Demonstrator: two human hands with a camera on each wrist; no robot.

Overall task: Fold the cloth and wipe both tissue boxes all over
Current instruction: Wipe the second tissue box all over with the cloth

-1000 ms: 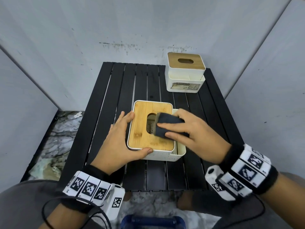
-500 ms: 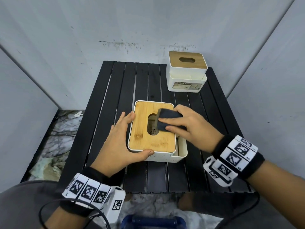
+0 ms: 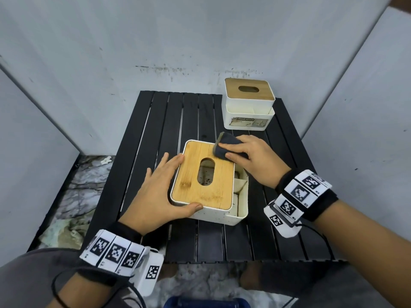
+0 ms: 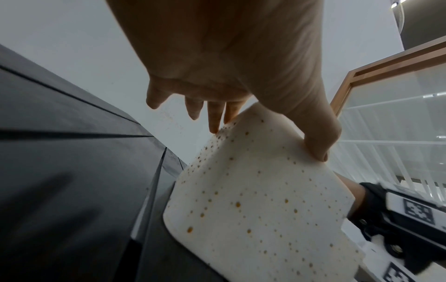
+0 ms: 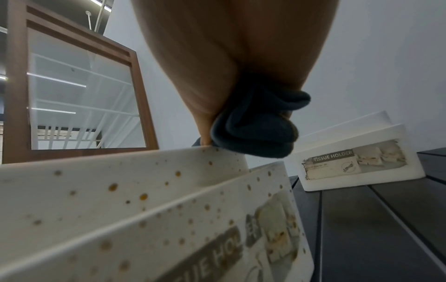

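Observation:
The near tissue box [image 3: 204,176], white, speckled, with a bamboo lid, stands mid-table. My left hand [image 3: 160,187] braces its near-left corner, straight fingers along the left side and thumb on the front wall. The left wrist view shows that hand [image 4: 265,141] against the spotted wall [image 4: 253,200]. My right hand [image 3: 233,150] holds the folded dark cloth [image 3: 224,145] on the lid's far-right corner. In the right wrist view the cloth [image 5: 255,129] bunches under the palm above the box's rim [image 5: 120,209]. The second tissue box [image 3: 248,103] stands at the back right, untouched.
The black slatted table [image 3: 155,130] sits between grey walls on three sides. The near box has an open side compartment [image 3: 241,196] on its right. Marble floor shows at the left, and a blue object [image 3: 206,304] lies below the table's front edge.
My right hand has slid the cloth from the lid's slot to its far-right corner. The left hand and the box have stayed in place.

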